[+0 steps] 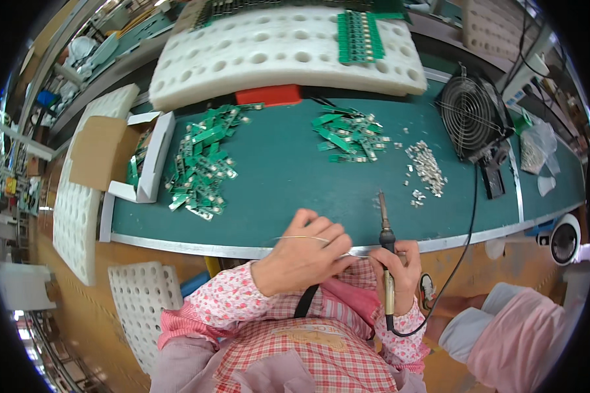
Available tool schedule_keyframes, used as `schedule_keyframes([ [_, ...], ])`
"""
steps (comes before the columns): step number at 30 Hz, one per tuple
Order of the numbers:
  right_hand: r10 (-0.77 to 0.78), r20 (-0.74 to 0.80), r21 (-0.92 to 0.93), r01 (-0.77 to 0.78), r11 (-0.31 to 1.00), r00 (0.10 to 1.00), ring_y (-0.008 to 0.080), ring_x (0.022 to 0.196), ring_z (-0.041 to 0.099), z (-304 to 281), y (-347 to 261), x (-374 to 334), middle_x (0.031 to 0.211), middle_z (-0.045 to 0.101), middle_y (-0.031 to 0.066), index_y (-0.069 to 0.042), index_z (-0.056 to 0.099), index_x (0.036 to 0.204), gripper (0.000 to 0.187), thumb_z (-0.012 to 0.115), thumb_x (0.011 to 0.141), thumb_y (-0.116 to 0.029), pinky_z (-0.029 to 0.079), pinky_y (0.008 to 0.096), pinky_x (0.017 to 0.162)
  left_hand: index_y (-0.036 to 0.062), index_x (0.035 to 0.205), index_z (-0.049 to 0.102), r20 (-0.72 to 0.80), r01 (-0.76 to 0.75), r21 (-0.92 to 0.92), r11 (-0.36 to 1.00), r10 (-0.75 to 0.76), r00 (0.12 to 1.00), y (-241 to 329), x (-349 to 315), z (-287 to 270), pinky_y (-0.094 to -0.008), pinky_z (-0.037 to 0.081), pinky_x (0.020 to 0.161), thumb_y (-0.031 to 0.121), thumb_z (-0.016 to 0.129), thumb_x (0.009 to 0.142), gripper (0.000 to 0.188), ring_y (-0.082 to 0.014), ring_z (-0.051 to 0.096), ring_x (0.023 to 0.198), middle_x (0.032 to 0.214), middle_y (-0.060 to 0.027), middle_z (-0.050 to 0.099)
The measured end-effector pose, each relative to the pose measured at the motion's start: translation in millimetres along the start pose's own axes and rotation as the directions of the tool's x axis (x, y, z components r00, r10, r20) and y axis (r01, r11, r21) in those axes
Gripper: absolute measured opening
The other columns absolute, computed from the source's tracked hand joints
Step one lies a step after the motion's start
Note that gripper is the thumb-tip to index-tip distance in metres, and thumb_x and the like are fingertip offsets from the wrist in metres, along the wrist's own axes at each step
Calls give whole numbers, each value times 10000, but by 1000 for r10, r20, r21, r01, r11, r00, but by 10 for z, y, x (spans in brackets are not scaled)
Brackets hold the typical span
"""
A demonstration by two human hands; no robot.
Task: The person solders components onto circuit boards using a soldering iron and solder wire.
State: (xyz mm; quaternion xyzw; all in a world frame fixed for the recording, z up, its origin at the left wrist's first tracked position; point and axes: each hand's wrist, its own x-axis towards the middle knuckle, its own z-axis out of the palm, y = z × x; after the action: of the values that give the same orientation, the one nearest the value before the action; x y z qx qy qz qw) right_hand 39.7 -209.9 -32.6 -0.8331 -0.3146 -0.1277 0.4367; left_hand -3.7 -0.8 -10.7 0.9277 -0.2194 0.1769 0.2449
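At the table's near edge, my right hand (403, 267) grips a soldering iron (387, 240) by its handle, the metal tip pointing up and away over the green mat. My left hand (305, 254) is closed with fingers curled around a thin solder wire (308, 238). The wire crosses the back of its fingers, and a stretch of it appears to run toward my right hand. Beyond the iron's tip lies a heap of small silvery parts (428, 169). Narrow green circuit boards form a right pile (351, 136) and a larger left pile (203, 160).
A white foam slab (236, 62) with holes spans the back, bearing a row of green boards (360, 39). An open carton (157, 157) stands left. At right are a caged fan (469, 114), the iron's cable (469, 236) and a plastic bag (537, 147). Another person (518, 340) is lower right.
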Motion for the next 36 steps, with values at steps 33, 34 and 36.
schedule_keyframes([
  [33, -79, 2, -512, 69, 856, 997, 295, 825, 593, 95, 462, 856, 868, 611, 94, -105, 638, 1082, 288, 590, 827, 21, 475, 402, 731, 41, 924, 609, 93, 509, -20, 861, -505, 858, -556, -133, -451, -398, 425, 789, 70, 737, 802, 179, -295, 611, 875, 874, -104, 631],
  [34, -78, 4, -511, 69, 857, 997, 295, 825, 593, 101, 463, 844, 868, 611, 94, -105, 638, 1082, 288, 590, 827, 21, 475, 402, 731, 46, 931, 610, 89, 499, -18, 867, -495, 864, -560, -136, -448, -400, 420, 786, 68, 736, 804, 180, -292, 613, 883, 881, -102, 632],
  [36, -104, -16, -481, 83, 873, 994, 303, 814, 591, 94, 455, 803, 868, 609, 100, -90, 636, 1077, 291, 601, 812, 27, 474, 411, 725, 51, 945, 606, 86, 476, 58, 878, -479, 874, -529, -161, -422, -403, 415, 790, 64, 732, 807, 187, -291, 614, 889, 887, -100, 630],
])
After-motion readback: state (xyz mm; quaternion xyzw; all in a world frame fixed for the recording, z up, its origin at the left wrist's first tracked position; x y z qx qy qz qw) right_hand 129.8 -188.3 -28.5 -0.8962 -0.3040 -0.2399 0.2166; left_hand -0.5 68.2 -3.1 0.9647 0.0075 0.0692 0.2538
